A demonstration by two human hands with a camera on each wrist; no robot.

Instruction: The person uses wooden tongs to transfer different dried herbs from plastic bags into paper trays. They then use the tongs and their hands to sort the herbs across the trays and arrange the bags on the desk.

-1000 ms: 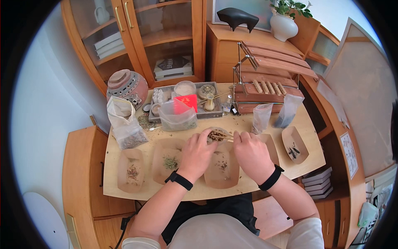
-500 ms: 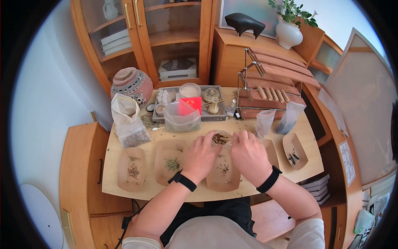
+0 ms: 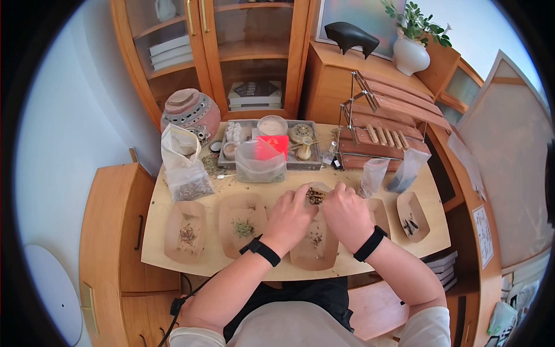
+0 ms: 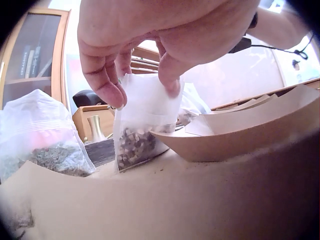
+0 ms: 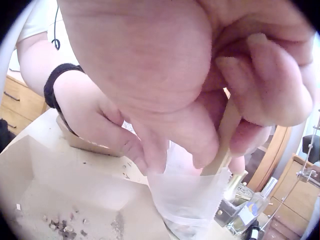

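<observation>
My left hand (image 3: 289, 218) grips the upper edges of a small translucent zip bag (image 4: 145, 107), which stands on the table with brown and pale chopped pieces in its bottom. Wooden tweezers (image 5: 229, 127) are pinched in my right hand (image 3: 348, 217), and they point down into the mouth of the bag; their tips are hidden inside it. Just in front of the bag lies a paper tray (image 3: 315, 254) with a few dark bits in it.
Paper trays with pink-brown bits (image 3: 186, 234), green leaf bits (image 3: 245, 228) and dark sticks (image 3: 411, 224) line the front. Behind stand filled bags, a grey tray (image 3: 248, 163), a clay jar (image 3: 193, 113) and a wooden rack (image 3: 376, 156).
The tweezers have gone from lying nearly flat over the bag to pointing down into it. Both hands stay at the bag while the head view shifts, moving the scene rightward.
</observation>
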